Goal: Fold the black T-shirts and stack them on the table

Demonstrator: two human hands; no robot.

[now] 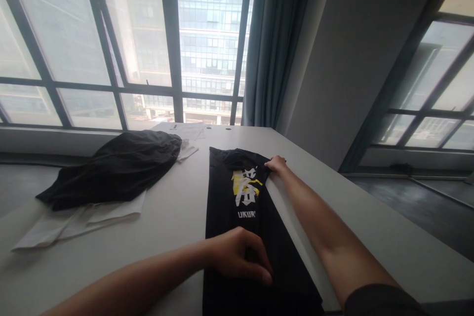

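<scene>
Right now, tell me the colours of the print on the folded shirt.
White and yellow print on black shirt, head view.

Crumpled dark garment (118, 168) on white cloths (79, 219), white table (155, 227) — large windows (122, 44), teal curtain (276, 39)

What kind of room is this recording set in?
Probably an upper-floor office or workroom in a city. Large dark-framed windows look onto a glass high-rise, a blue-grey curtain hangs by them, and a long white table carries a black printed T-shirt under both hands.
</scene>
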